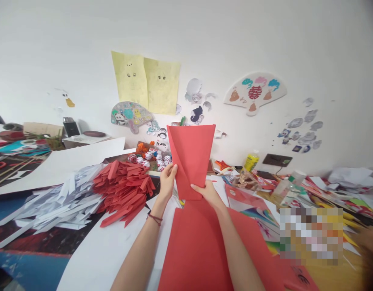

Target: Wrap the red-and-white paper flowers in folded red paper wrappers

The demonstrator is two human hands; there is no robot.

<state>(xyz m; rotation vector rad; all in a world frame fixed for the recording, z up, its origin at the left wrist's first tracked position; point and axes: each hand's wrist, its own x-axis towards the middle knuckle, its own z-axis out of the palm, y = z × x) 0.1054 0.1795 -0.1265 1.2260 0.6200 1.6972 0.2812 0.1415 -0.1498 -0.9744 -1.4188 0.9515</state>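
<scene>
A folded sheet of red paper (pixel 194 159) is held upright in front of me, wider at its top than at its bottom. My left hand (pixel 168 178) pinches its left edge, thumb on the near face. Lower down, my right hand (pixel 206 192) grips the right side, its thumb lying across the front. The fingers behind the paper are hidden. Below, larger red sheets (pixel 195 246) lie on the table between my forearms. To the left are a heap of folded red paper strips (pixel 122 186) and a heap of white paper strips (pixel 68 202).
White sheets (pixel 92 250) lie under my left arm. A black thermos (pixel 71 127) stands at the back left, a yellow-labelled bottle (pixel 251 161) at the back right. Paper and packets (pixel 249 206) clutter the right side. Paper fans (pixel 256 93) hang on the wall behind.
</scene>
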